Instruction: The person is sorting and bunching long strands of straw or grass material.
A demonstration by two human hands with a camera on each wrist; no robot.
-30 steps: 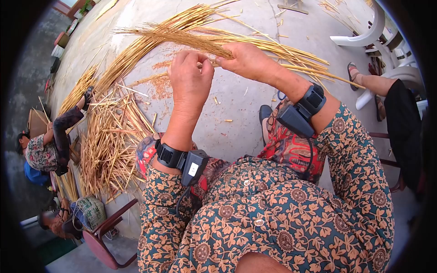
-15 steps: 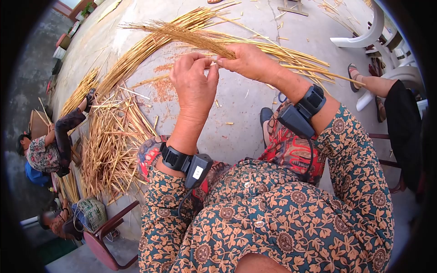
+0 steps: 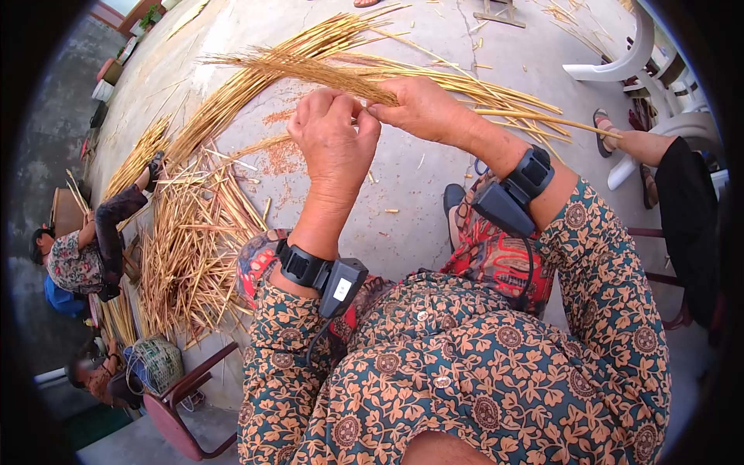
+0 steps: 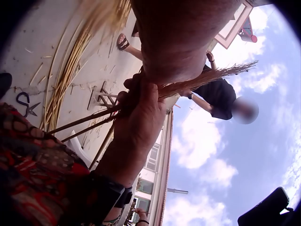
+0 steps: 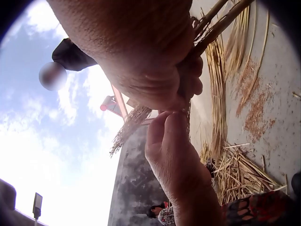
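We look down on a person in a leaf-patterned shirt [image 3: 457,349], both hands meeting at a slim bundle of feathery-headed stalks [image 3: 333,75] raised above a pale floor [image 3: 407,186]. The brushy heads fan away to the person's left while bare stems run out past the right wrist; we take it the bundle is held up this way to free the heads from the floor and bring its neck within easy reach of both hands. Long stalks [image 3: 225,108] lie ahead, probably so placed to be near, and a heap of short pieces [image 3: 190,248] to the left looks to us like offcuts set aside. Reddish-brown litter [image 3: 283,155] is scattered between. In the left wrist view, we spot what appear to be scissors [image 4: 31,110] on the floor, perhaps kept handy.

The right-hand grip [image 3: 422,108] is closed firmly around the bundle just below its heads, thumb toward the other hand. The left-hand grip [image 3: 329,139] has its fingers bent and bunched together, tips almost at the right thumb; we cannot tell whether they pinch a strand, since the hand itself hides that spot.
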